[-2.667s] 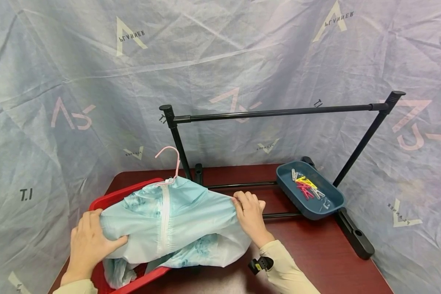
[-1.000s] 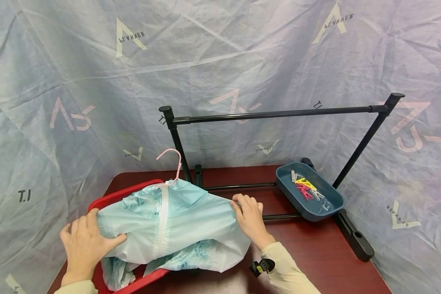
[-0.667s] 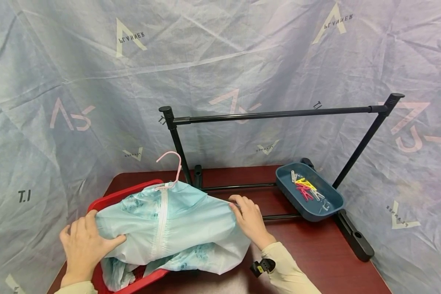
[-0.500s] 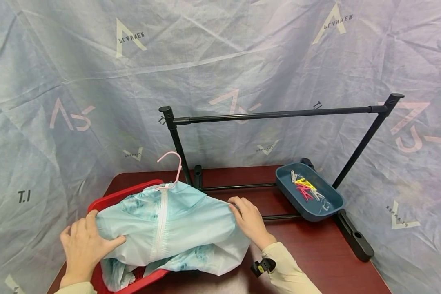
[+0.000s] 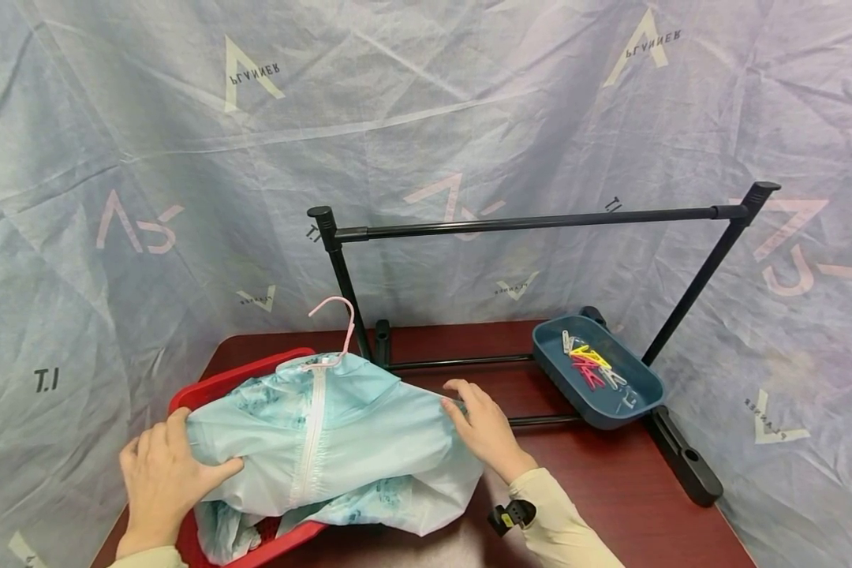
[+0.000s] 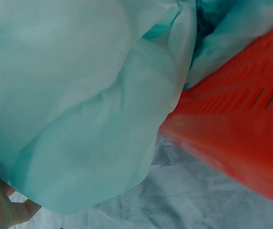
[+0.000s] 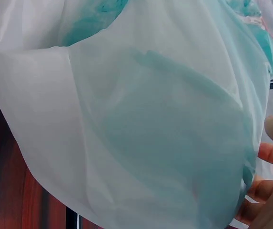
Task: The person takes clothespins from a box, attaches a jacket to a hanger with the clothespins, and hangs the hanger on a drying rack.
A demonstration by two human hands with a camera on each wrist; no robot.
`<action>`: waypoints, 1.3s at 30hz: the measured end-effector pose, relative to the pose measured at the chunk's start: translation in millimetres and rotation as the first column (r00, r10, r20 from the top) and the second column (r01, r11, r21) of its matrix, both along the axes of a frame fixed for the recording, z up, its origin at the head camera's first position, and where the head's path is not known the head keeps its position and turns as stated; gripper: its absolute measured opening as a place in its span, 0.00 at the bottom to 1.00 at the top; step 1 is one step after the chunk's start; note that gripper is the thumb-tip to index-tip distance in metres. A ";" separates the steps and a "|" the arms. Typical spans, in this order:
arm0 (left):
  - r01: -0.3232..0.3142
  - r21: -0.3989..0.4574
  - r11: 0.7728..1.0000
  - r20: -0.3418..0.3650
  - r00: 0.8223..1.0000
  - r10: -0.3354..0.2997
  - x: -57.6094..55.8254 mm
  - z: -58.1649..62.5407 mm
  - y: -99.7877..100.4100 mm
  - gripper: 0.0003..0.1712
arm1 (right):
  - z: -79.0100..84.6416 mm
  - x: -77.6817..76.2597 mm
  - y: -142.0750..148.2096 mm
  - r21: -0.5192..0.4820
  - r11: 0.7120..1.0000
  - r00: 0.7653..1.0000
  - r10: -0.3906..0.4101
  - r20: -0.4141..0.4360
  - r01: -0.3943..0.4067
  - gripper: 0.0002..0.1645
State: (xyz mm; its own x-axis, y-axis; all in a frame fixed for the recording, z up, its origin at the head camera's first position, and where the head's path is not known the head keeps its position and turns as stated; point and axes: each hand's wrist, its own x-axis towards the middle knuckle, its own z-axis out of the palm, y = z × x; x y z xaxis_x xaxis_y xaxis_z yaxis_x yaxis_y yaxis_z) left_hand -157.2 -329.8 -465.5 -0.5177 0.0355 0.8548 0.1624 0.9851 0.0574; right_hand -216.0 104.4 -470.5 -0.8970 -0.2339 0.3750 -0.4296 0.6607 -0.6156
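A pale blue-white zip jacket [image 5: 369, 426] with darker blue patches lies over a red basket [image 5: 255, 367]. From its collar the pink hook of a clothes hanger [image 5: 348, 331] sticks up; the rest of the hanger is hidden inside. My left hand [image 5: 163, 473] holds the jacket's left shoulder, thumb in front. At the other shoulder my right hand [image 5: 486, 426] holds loosely, thumb and index finger slightly parted around the cloth. In the right wrist view its fingers [image 7: 265, 188] lie along the jacket's edge, their tips partly hidden.
Behind the jacket stands a black clothes rack [image 5: 539, 223] on the dark red table [image 5: 610, 489]. A blue tray [image 5: 575, 398] holding several coloured clothes pegs [image 5: 589, 359] sits on the rack's base at the right. A grey printed cloth [image 5: 426, 118] hangs behind everything.
The hanger hook has sunk a little and lately drifted slightly right. My right thumb and index finger have loosened from a tight pinch. The left hand shifted slightly outward.
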 end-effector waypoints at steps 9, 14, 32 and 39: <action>0.021 0.002 1.000 0.013 1.000 -0.021 1.0 -4.0 -2.9 0.64 | -2.8 -0.9 4.1 0.004 1.000 1.000 -0.013 -0.002 0.013 0.18; 0.030 0.009 0.999 0.027 0.999 -0.031 1.2 -3.1 -3.1 0.63 | -3.7 -1.8 8.8 0.018 1.000 1.000 -0.003 -0.011 0.003 0.18; 0.049 0.015 0.999 0.000 0.999 -0.049 0.7 -4.0 -5.1 0.64 | 1.6 -6.1 31.5 0.153 0.988 0.995 0.007 -0.101 0.008 0.13; 0.039 -0.008 0.999 -0.008 0.999 -0.039 -0.8 -4.9 -5.9 0.63 | 0.8 -6.9 40.6 0.195 0.981 0.996 0.011 -0.091 0.007 0.15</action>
